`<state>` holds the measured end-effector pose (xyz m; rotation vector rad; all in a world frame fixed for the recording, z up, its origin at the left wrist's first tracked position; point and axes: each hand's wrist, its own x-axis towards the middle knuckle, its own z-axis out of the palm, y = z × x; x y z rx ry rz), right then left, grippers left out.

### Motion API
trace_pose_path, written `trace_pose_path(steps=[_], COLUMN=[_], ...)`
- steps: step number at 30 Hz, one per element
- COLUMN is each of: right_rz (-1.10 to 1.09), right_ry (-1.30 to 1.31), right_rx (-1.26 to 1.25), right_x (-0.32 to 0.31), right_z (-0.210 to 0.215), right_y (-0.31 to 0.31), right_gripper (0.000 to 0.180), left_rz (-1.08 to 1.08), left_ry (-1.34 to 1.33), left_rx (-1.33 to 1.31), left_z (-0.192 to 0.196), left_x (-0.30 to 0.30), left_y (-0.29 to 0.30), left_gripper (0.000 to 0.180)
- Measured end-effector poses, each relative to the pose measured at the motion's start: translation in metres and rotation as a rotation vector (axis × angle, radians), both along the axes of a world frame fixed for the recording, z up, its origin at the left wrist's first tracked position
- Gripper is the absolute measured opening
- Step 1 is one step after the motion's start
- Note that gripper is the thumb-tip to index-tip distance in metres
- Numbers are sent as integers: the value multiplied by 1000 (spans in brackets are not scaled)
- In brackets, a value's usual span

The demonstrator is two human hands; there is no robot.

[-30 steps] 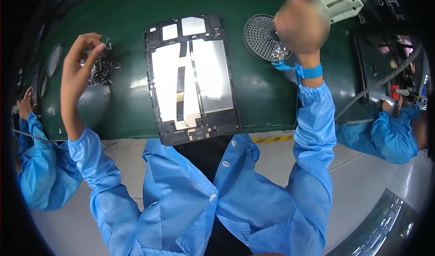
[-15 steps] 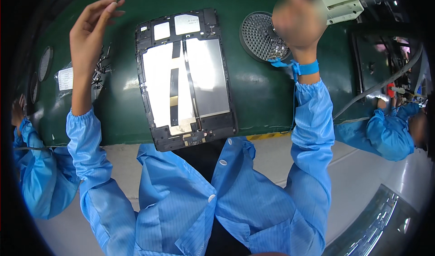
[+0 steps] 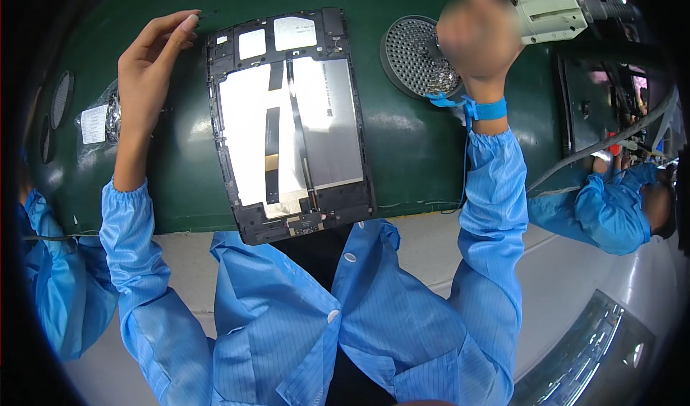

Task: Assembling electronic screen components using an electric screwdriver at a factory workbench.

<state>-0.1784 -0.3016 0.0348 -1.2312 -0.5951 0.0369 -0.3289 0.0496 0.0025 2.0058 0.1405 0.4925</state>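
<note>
My left hand [image 3: 147,72] is raised left of an opened tablet [image 3: 327,129], with thumb and forefinger pinched on a small thin dark piece [image 3: 210,13] too small to name. The tablet lies at the bench's front edge, its inside facing up, with black flat cables running down the middle of a silvery panel. At the far right my right hand [image 3: 480,36] is closed around a pale electric screwdriver [image 3: 550,16]; a blur covers the fingers, and the tool's tip is hidden. Just below and left of that hand sits a round dimpled dish [image 3: 404,54] with small screws.
A blue strap [image 3: 491,109] with a cord circles my right wrist. A labelled clear bag [image 3: 93,124] lies behind my left forearm, near two round mesh pieces [image 3: 62,98]. To the right are a dark framed panel [image 3: 593,104], a grey cable [image 3: 611,134] and a co-worker's blue sleeve [image 3: 614,219].
My left hand has moved slightly right and down toward the tablet, and a small dark piece now shows at its fingertips. My right hand has barely shifted.
</note>
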Motion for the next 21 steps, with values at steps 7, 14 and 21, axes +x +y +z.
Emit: trace_pose_path(steps=[7,14,21], right_rz=[-44,-97,-104], right_ry=[93,49,27], right_rx=[49,-20,-72], right_x=[-12,-6,-15], right_z=[5,-2,14], right_y=[6,10,19], right_gripper=[14,15,20], left_rz=[-14,14,-10], left_ry=[-1,25,60], left_rx=[-18,-58,-110], left_z=[1,4,5], left_x=[-1,0,-4], left_y=[-5,-5,3], left_gripper=[25,27,26])
